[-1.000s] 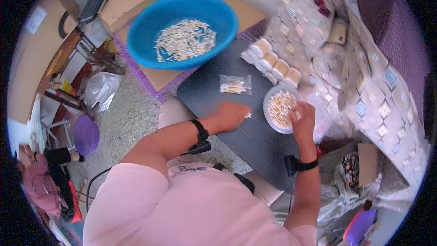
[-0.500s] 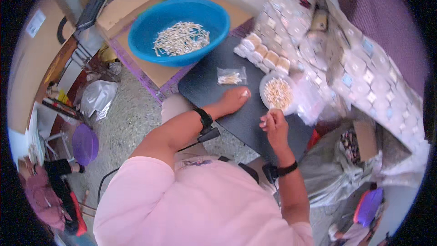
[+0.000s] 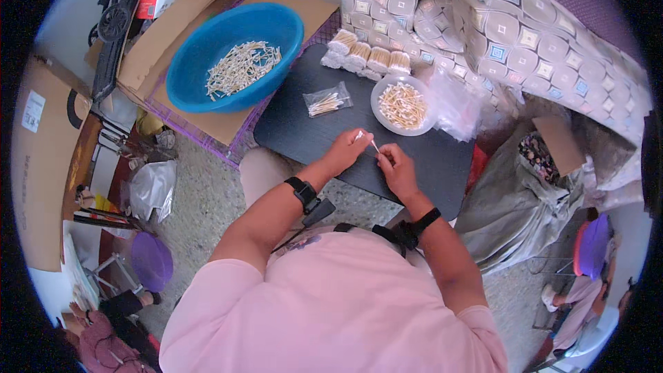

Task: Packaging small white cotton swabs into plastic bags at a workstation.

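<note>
My left hand [image 3: 345, 152] is closed above the near part of the black table [image 3: 290, 124], with white cotton tips poking out between the fingers. Close beside it, my right hand [image 3: 398, 171] pinches the stick of a cotton swab [image 3: 375, 144], whose tip reaches my left fingers. How many swabs the left hand holds is hidden. Just beyond the hands stands a translucent round bowl [image 3: 377, 112] of wooden-stick cotton swabs [image 3: 402, 104]. A small clear bag [image 3: 327, 100] with a few swabs lies to its left. Bundled swabs [image 3: 378, 60] are lined up along the table's far edge.
A large blue basin [image 3: 181, 76] with a heap of swabs rests on cardboard [image 3: 224, 126] at the far left. Clear plastic bags [image 3: 456, 103] lie right of the bowl. Grey cloth [image 3: 501, 200] and a patterned cover [image 3: 545, 34] flank the table's right side. Other people sit at both lower edges.
My right hand has moved left from the bowl's near edge to meet my left hand, and a swab now shows between them. The view has shifted slightly.
</note>
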`<state>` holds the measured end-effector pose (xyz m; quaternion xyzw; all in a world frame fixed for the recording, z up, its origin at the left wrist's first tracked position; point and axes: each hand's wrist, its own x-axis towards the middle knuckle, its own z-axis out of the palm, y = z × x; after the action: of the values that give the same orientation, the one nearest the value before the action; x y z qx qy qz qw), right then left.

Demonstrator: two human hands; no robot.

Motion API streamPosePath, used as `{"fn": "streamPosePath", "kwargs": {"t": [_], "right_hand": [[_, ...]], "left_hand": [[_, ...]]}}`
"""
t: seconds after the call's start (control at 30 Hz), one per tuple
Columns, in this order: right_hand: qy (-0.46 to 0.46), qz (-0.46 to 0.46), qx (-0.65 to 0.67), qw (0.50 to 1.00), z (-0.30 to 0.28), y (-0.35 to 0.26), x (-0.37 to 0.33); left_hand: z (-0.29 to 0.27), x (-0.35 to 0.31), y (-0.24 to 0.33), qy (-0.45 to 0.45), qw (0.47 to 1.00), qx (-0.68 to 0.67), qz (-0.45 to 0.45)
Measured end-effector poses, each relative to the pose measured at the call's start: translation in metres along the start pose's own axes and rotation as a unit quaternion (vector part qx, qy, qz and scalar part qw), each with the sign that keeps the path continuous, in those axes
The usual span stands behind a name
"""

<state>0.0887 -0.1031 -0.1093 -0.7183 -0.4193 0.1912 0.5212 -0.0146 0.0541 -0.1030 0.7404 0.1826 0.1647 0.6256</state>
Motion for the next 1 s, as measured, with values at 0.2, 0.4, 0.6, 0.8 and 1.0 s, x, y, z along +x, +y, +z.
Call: {"fn": "streamPosePath", "kwargs": {"t": [0.2,0.4,0.6,0.8,1.0], "right_hand": [[0.036,0.024,0.098,0.994,-0.009,0.0,0.001],[0.036,0.083,0.284,0.954,-0.02,0.004,0.004],[0.066,0.083,0.337,0.935,-0.017,0.003,0.005],[0.072,0.084,0.33,0.938,-0.015,0.002,0.007],[0.051,0.096,0.291,0.95,-0.015,0.004,0.001]], "left_hand": [[-0.001,-0.002,0.001,-0.045,0.993,0.105,0.018],[0.008,-0.004,0.01,-0.063,0.978,0.19,0.06],[0.007,-0.006,0.019,-0.097,0.976,0.195,0.027],[-0.001,0.001,0.026,-0.138,0.962,0.229,0.051],[0.005,0.001,0.023,-0.194,0.974,0.111,-0.037]]}}
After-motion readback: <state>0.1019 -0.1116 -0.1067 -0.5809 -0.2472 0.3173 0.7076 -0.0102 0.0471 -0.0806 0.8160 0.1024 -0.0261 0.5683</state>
